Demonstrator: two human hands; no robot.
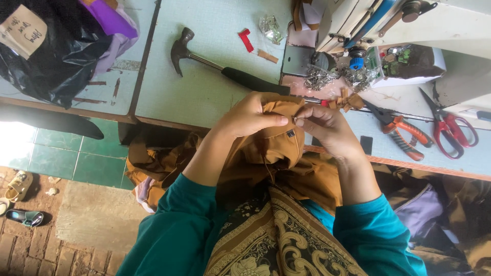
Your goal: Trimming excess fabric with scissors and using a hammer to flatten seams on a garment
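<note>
Mustard-brown garment (279, 145), bunched over the lap at the near edge of the worktop (204, 97), raised so that a small metal fastener (295, 120) sits between both hands; left hand (250, 116) pinches a fold of the cloth, fingers closed on it, thumb pressing from the side; right hand (327, 128) meets it at 3 o'clock, fingertips narrowed on the fastener, seemingly to steady it against the fabric; a dark square fitting (290, 133) lies just below. At 11 o'clock, a hammer (225, 69) lies flat, handle toward the hands; at 3 o'clock, orange-handled pliers (404, 134) and red scissors (452, 128); at 1 o'clock, a shallow tray (409, 79) under the sewing machine (409, 25) holds loose metal fittings.
</note>
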